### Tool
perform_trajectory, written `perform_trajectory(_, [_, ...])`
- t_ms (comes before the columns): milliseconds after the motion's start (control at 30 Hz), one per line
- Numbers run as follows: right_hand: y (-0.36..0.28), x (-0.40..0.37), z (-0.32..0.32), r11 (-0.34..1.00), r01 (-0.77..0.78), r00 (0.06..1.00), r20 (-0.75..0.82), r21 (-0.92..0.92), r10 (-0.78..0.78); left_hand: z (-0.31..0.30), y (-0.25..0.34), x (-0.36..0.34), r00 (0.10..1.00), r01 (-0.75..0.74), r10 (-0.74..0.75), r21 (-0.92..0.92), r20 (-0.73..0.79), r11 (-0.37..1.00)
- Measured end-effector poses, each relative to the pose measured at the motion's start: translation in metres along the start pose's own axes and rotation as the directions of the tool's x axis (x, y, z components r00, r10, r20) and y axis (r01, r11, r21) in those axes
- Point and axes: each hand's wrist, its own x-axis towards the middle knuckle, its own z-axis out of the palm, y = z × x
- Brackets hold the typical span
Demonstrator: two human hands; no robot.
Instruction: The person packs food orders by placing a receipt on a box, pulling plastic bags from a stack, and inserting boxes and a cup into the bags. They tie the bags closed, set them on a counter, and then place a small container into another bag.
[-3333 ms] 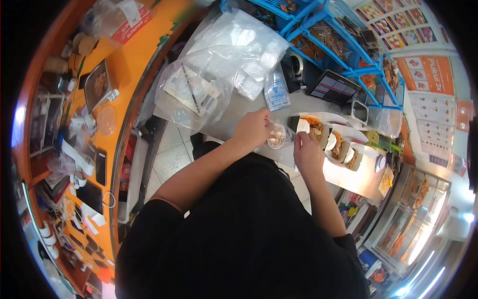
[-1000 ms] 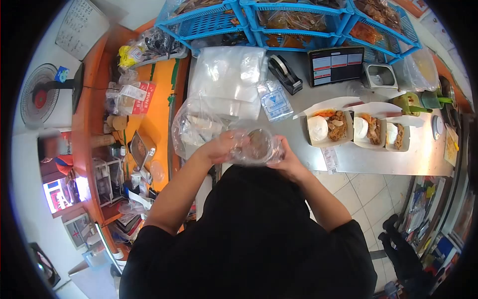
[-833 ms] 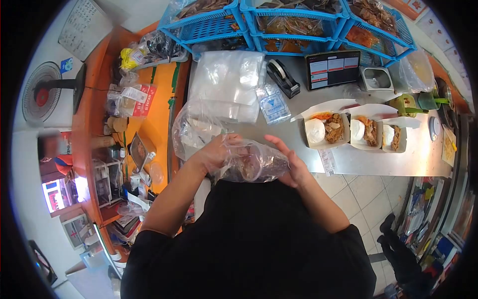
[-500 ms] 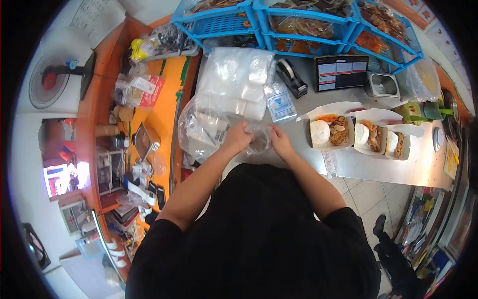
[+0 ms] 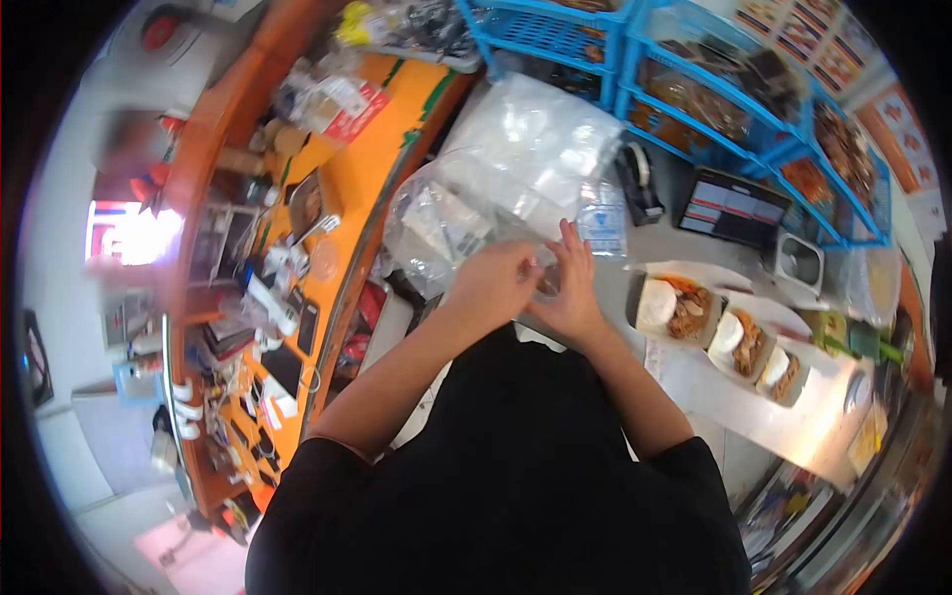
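Note:
My left hand (image 5: pixel 493 285) is closed, its fingers pinching the top of a small clear plastic bag (image 5: pixel 546 282) with something dark inside. Close against it, my right hand (image 5: pixel 572 293) also grips the bag, with some fingers pointing up and away. Most of the bag is hidden by the hands. To the left lies a large clear plastic bag (image 5: pixel 412 213) with a white item in it. Just beyond the hands is a stack of clear plastic bags (image 5: pixel 535 134), and a blue-printed packet (image 5: pixel 602 220) lies beside it.
Three open boxes with rice and meat, the nearest box (image 5: pixel 674 307) among them, stand on the metal counter to the right. Behind are a tape dispenser (image 5: pixel 640 183), a tablet (image 5: pixel 734 208), a metal container (image 5: pixel 798 263) and blue baskets (image 5: pixel 684 139). An orange counter (image 5: pixel 382 164) runs along the left.
My hands have come together around the small bag, and the right fingers have lifted. The view has turned, so the counter and boxes appear tilted.

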Motion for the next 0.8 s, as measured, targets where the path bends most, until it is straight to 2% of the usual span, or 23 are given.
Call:
perform_trajectory(33, [0.005, 0.006, 0.009, 0.999, 0.037, 0.999, 0.005, -0.033, -0.037, -0.008, 0.003, -0.007, 0.985, -0.168, 0.167, -0.026, -0.045, 0.985])
perform_trajectory(67, [0.011, 0.009, 0.014, 0.996, 0.083, 0.995, 0.058, 0.012, -0.083, -0.017, 0.002, -0.011, 0.989, -0.140, 0.138, -0.019, -0.061, 0.990])
perform_trajectory(133, [0.006, 0.012, 0.014, 0.997, 0.052, 0.998, 0.041, 0.053, -0.054, -0.031, -0.005, -0.016, 0.951, -0.298, 0.259, -0.277, -0.168, 0.914])
perform_trajectory(167, [-0.003, 0.016, 0.010, 0.997, 0.012, 1.000, 0.004, 0.071, -0.012, -0.038, -0.023, -0.019, 0.951, -0.292, 0.248, -0.276, -0.182, 0.916])
perform_trajectory(200, [-0.030, 0.022, -0.003, 0.999, 0.013, 0.996, -0.088, 0.052, -0.009, -0.046, -0.051, -0.022, 0.953, -0.172, 0.121, -0.169, -0.278, 0.970])
perform_trajectory(233, [-0.047, 0.023, -0.015, 0.999, 0.023, 0.997, -0.080, 0.046, -0.020, -0.057, -0.074, -0.025, 0.925, -0.035, 0.003, -0.079, -0.379, 0.996])
perform_trajectory(267, [-0.060, 0.023, -0.026, 0.997, 0.038, 0.997, -0.065, 0.064, -0.033, -0.069, -0.089, -0.025, 0.921, -0.038, 0.001, -0.088, -0.389, 0.995])
perform_trajectory(333, [-0.078, 0.017, -0.030, 0.997, 0.045, 0.998, -0.053, 0.065, -0.042, -0.088, -0.117, -0.023, 0.924, -0.019, 0.111, 0.245, -0.367, 0.969])
perform_trajectory(367, [-0.089, 0.016, -0.028, 0.985, 0.048, 0.993, 0.097, 0.165, -0.065, -0.091, -0.129, -0.018, 0.923, -0.031, 0.116, 0.230, -0.368, 0.973])
perform_trajectory(400, [-0.098, 0.022, -0.023, 0.965, 0.033, 0.965, 0.242, 0.260, -0.098, -0.090, -0.142, -0.012, 0.940, -0.150, 0.250, 0.377, -0.233, 0.914])
perform_trajectory(433, [-0.107, 0.033, -0.007, 0.971, 0.032, 0.966, 0.241, 0.235, -0.090, -0.089, -0.156, -0.004, 0.927, -0.280, 0.366, 0.499, -0.082, 0.820])
perform_trajectory(467, [-0.126, 0.055, 0.020, 0.961, -0.083, 0.955, 0.296, 0.265, 0.001, -0.082, -0.176, 0.010, 0.879, -0.353, 0.473, 0.582, -0.061, 0.732])
perform_trajectory(500, [-0.139, 0.076, 0.046, 0.936, -0.203, 0.933, 0.347, 0.289, 0.095, -0.078, -0.197, 0.025, 0.868, -0.376, 0.492, 0.567, -0.060, 0.733])
perform_trajectory(533, [-0.135, 0.089, 0.074, 0.939, -0.214, 0.937, 0.329, 0.267, 0.120, -0.076, -0.216, 0.041, 0.872, -0.415, 0.489, 0.556, 0.018, 0.720])
perform_trajectory(567, [-0.122, 0.099, 0.104, 0.980, -0.182, 0.924, 0.328, -0.079, 0.198, -0.078, -0.231, 0.055, 0.867, -0.460, 0.488, 0.541, 0.102, 0.705])
perform_trajectory(600, [-0.117, 0.112, 0.123, 0.899, -0.138, 0.909, 0.307, -0.417, 0.282, -0.090, -0.240, 0.068, 0.848, -0.496, 0.517, 0.518, 0.117, 0.697])
perform_trajectory(633, [-0.112, 0.122, 0.130, 0.882, -0.170, 0.907, 0.281, -0.439, 0.315, -0.103, -0.249, 0.078, 0.836, -0.531, 0.520, 0.491, 0.173, 0.691])
perform_trajectory(667, [-0.113, 0.132, 0.128, 0.723, -0.142, 0.779, 0.375, -0.676, 0.503, -0.118, -0.253, 0.084, 0.821, -0.566, 0.523, 0.459, 0.231, 0.685])
perform_trajectory(700, [-0.117, 0.137, 0.124, 0.530, -0.042, 0.605, 0.400, -0.847, 0.688, -0.135, -0.255, 0.086, 0.802, -0.594, 0.545, 0.431, 0.246, 0.679])
perform_trajectory(767, [-0.134, 0.134, 0.105, 0.455, -0.057, 0.609, 0.330, -0.889, 0.721, -0.174, -0.256, 0.089, 0.747, -0.658, 0.665, 0.115, -0.028, 0.744])
perform_trajectory(800, [-0.147, 0.134, 0.097, 0.394, -0.053, 0.628, 0.277, -0.918, 0.728, -0.191, -0.250, 0.085, 0.727, -0.679, 0.670, -0.014, -0.150, 0.734])
